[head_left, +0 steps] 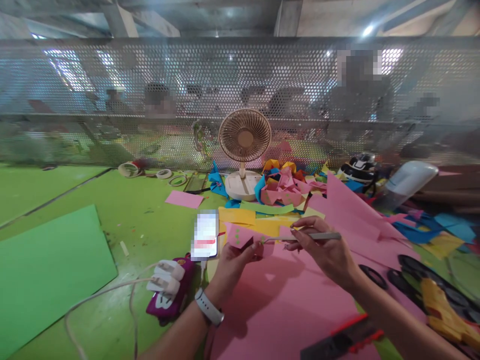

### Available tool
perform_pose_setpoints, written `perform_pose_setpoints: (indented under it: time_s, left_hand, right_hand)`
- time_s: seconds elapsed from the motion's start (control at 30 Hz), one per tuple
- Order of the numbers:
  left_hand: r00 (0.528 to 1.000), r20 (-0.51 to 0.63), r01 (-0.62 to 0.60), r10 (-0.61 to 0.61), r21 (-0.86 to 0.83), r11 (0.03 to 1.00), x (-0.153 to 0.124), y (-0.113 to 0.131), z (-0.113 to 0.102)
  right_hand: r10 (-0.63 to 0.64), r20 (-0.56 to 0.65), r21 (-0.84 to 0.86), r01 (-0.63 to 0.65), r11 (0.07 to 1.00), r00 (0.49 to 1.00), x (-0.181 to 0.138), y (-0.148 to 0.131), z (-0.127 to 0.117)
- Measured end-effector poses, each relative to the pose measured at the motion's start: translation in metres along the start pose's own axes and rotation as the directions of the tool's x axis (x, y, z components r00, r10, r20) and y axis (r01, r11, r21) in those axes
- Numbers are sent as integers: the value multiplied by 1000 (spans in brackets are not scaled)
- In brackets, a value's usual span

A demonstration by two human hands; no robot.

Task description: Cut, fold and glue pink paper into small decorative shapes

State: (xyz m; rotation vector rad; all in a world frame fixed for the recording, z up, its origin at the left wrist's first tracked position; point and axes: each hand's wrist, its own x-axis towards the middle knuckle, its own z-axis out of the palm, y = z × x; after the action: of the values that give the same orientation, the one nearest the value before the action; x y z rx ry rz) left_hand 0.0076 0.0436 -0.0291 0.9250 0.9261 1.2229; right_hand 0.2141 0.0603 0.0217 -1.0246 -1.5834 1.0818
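In the middle of the view, my left hand [233,264] grips a small folded piece of pink paper [236,234] with green dots on it. A white watch band circles the left wrist. My right hand [323,255] is closed around slim metal tweezers [325,236], whose tip points left and meets the paper by the left thumb. Whether the tip pinches something is too small to tell. Beneath both hands lies a large pink sheet [277,305], with yellow paper strips [237,216] beyond it.
A phone [206,232] and a purple pouch with white plugs [165,280] lie left of my left hand. Behind stands a small fan [245,137] beside folded paper pieces [283,187]. A utility knife [339,340] and black scissors [407,280] lie right. A perforated screen [180,100] closes the back.
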Motion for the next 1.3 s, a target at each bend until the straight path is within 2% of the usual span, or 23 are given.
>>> perform_pose_setpoints:
  time_s: [0.43, 0.67, 0.93, 1.3]
  left_hand:
    - [997, 31, -77, 73, 168, 983, 0, 9, 4]
    - [996, 45, -80, 74, 160, 984, 1, 7, 4]
    - [998, 31, -60, 55, 208, 976, -1, 12, 7]
    - [994, 85, -89, 71, 223, 971, 1, 9, 3]
  right_hand:
    - [19, 47, -6, -18, 1000, 999, 0, -2, -4]
    - [13, 72, 24, -14, 1000, 997, 2, -8, -5]
    - [17, 94, -23, -15, 1000, 995, 3, -8, -6]
    - [12, 100, -60, -6, 998, 995, 4, -15, -6]
